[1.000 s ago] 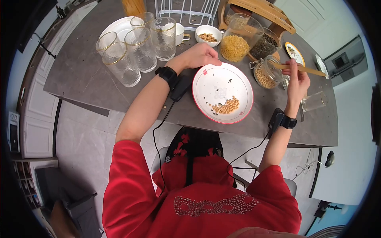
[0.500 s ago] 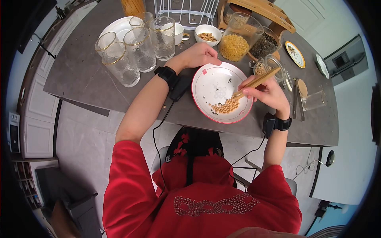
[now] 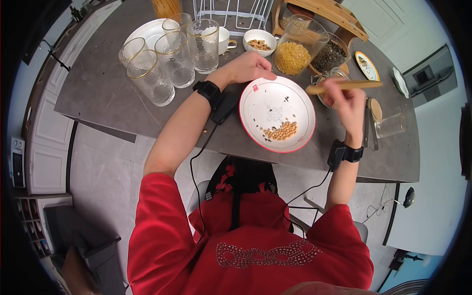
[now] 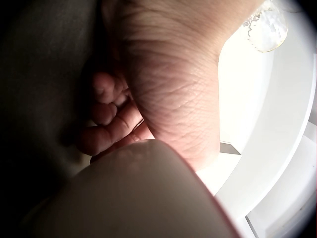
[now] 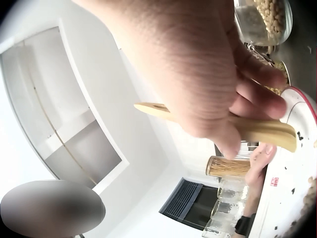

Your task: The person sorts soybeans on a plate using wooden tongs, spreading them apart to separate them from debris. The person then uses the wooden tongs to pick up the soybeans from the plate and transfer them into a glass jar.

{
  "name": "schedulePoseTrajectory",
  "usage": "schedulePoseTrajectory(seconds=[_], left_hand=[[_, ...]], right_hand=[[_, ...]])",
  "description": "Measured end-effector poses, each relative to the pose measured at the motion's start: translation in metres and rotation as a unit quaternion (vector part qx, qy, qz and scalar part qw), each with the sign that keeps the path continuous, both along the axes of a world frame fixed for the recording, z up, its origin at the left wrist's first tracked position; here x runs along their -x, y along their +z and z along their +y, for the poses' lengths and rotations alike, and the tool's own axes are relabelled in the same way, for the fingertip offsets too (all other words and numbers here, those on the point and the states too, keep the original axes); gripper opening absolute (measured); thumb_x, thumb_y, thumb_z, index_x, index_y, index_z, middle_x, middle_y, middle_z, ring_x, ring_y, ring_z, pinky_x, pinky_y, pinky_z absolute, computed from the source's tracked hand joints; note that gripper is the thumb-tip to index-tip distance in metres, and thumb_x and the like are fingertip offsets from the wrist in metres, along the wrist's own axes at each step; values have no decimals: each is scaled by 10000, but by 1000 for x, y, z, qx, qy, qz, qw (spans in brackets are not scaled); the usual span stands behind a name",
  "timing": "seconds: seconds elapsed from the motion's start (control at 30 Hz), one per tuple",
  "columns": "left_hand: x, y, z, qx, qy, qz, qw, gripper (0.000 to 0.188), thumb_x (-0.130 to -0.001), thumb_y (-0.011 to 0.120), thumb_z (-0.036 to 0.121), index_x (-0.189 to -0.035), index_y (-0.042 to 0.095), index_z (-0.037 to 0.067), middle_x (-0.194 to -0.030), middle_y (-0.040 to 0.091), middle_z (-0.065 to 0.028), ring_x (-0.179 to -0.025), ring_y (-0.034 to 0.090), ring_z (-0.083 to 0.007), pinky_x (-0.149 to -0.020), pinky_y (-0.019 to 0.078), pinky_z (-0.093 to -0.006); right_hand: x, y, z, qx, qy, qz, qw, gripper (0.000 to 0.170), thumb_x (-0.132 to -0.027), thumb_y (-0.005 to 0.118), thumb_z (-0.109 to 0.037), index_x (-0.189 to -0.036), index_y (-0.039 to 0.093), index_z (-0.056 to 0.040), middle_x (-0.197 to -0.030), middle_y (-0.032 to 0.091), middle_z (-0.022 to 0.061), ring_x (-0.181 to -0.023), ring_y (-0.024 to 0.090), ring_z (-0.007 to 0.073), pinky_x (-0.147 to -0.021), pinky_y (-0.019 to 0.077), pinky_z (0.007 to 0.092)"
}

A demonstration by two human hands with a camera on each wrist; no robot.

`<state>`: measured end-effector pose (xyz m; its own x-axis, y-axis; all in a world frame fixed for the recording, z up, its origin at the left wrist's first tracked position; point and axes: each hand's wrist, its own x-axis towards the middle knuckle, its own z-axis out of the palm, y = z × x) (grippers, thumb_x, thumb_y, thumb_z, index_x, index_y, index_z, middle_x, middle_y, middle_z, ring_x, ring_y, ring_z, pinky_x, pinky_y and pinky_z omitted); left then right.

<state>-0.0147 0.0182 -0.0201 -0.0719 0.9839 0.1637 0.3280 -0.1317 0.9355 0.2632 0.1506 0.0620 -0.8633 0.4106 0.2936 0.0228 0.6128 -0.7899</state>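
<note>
A white plate (image 3: 275, 105) with a red rim lies in front of the person, bearing a cluster of tan beans (image 3: 282, 131) and some dark bits. At its far left rim the left hand (image 3: 245, 70) holds the edge, fingers curled and thumb at the rim; the left wrist view shows the curled fingers (image 4: 106, 111) beside the plate. The right hand (image 3: 350, 109) pinches a slim wooden utensil (image 5: 267, 131) with a blunt grooved end. In the head view this utensil overlaps the open glass jar (image 3: 328, 102) of beans, right of the plate, and blurs with motion.
Glass tumblers (image 3: 179, 69) stand at the left. Behind the plate are a white bowl (image 3: 259, 43) of nuts, a glass of yellow pieces (image 3: 292, 58) and a jar of dark bits (image 3: 332, 54). Tongs (image 3: 373, 132) and a toppled glass (image 3: 392, 125) lie at the right.
The right hand brought the wooden utensil from over the jar down to the beans on the plate, then back up and right to the jar. The left hand stays at the rim.
</note>
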Motion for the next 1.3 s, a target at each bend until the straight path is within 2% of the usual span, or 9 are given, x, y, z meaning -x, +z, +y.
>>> schedulePoseTrajectory(seconds=[0.07, 0.2, 0.33, 0.47, 0.53, 0.63, 1.07, 1.27, 1.3], left_hand=[[4, -8, 6, -9, -1, 7, 1000, 253, -919, 727, 194, -732, 689, 27, -648, 581, 59, -613, 476, -18, -550, 341, -242], [3, -1, 1, 1, 1, 30, 1000, 243, -922, 725, 189, -745, 698, 24, -655, 589, 58, -614, 487, -19, -557, 350, -240], [6, -4, 6, -5, -5, 18, 1000, 242, -922, 724, 192, -747, 699, 26, -654, 590, 56, -611, 487, -20, -556, 349, -237], [4, -4, 1, -2, -3, 14, 1000, 249, -922, 725, 194, -739, 692, 28, -654, 588, 58, -611, 480, -17, -555, 347, -234], [3, -4, 3, 5, -7, 17, 1000, 252, -921, 726, 195, -737, 690, 28, -653, 586, 58, -612, 479, -17, -555, 346, -234], [4, -1, 3, -9, -6, 4, 1000, 248, -920, 727, 193, -737, 691, 28, -655, 589, 57, -615, 483, -18, -556, 347, -237], [2, -4, 3, -2, -10, 6, 1000, 257, -925, 720, 188, -726, 686, 28, -658, 590, 56, -625, 486, -20, -562, 352, -234], [1, -1, -1, -4, -10, 3, 1000, 258, -917, 724, 195, -722, 688, 29, -654, 591, 53, -623, 486, -21, -564, 356, -238], [0, 1, -1, 0, -8, -3, 1000, 254, -914, 727, 197, -726, 694, 29, -654, 593, 52, -620, 487, -23, -565, 358, -240]], right_hand=[[-3, 0, 18, 8, -177, 177, 968, 220, -995, 714, -194, -1006, 764, 19, -877, 743, 52, -668, 632, 90, -620, 498, 236], [-9, 4, 34, -48, -292, 188, 936, 268, -1010, 705, -238, -1030, 757, 24, -889, 745, 68, -674, 631, 93, -635, 496, 238], [-5, 0, 32, 19, -219, 223, 950, 295, -1007, 712, -265, -1037, 751, 26, -865, 739, 55, -659, 625, 92, -613, 485, 245], [2, -5, 2, 62, -88, 91, 990, 230, -986, 734, -212, -999, 753, 17, -839, 738, 40, -645, 628, 79, -572, 481, 244], [5, -9, -5, -19, 32, 12, 999, 176, -961, 749, -180, -976, 766, -6, -794, 736, 35, -637, 632, 70, -571, 481, 236], [11, -7, -15, -86, 89, -27, 992, 156, -926, 778, -175, -960, 774, -23, -757, 729, 34, -624, 634, 73, -573, 481, 239], [9, -17, -8, -107, 150, -47, 982, 162, -904, 801, -213, -965, 788, -64, -786, 730, -4, -592, 546, 92, -542, 414, 262], [4, -10, -3, -110, 54, -27, 992, 145, -919, 783, -180, -971, 789, -45, -806, 743, 13, -611, 559, 79, -554, 421, 249], [2, -8, 0, -70, -30, 36, 996, 155, -940, 767, -181, -963, 785, -29, -805, 743, 19, -625, 564, 73, -560, 425, 247]])
